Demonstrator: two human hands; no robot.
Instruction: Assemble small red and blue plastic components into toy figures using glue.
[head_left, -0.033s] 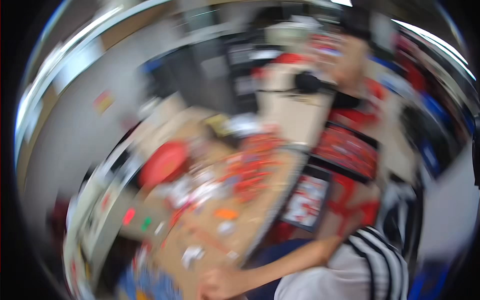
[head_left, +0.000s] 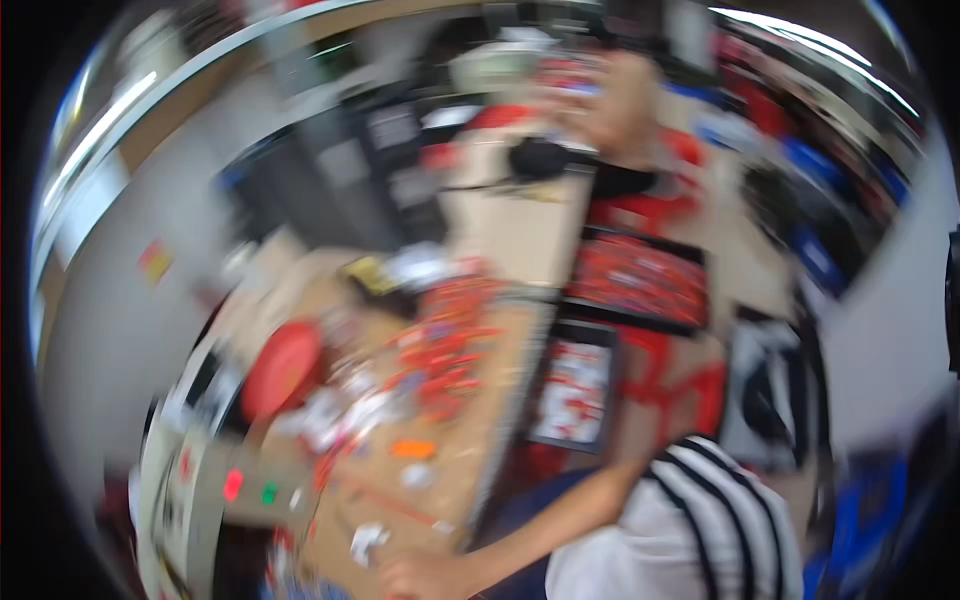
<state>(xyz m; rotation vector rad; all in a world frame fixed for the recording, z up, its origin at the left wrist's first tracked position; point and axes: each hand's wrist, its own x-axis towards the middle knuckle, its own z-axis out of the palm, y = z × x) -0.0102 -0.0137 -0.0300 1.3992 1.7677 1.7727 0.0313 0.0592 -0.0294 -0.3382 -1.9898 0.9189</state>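
Note:
My right hand (head_left: 430,575) is over the near edge of the brown worktable (head_left: 395,520), at the bottom of the view. Its forearm comes in from the right, out of a white sleeve with black stripes. The fingers are smeared by motion, so whether they hold anything cannot be made out. Close by lie a small white piece (head_left: 368,542), a round white piece (head_left: 416,475) and an orange block (head_left: 412,449). Farther up, many small red-orange pieces (head_left: 445,345) are spread in a cluster. My left hand is out of sight.
A red round dish (head_left: 284,370) stands at the table's left, beside a pale machine (head_left: 190,510) with red and green buttons. Right of the table are a black tray of white and red pieces (head_left: 572,395) and one of red pieces (head_left: 640,280). Another person (head_left: 625,105) is beyond.
The whole scene has shifted to the left in the picture, as my head turned right. My right hand stays at the table's near edge, and no object has visibly moved.

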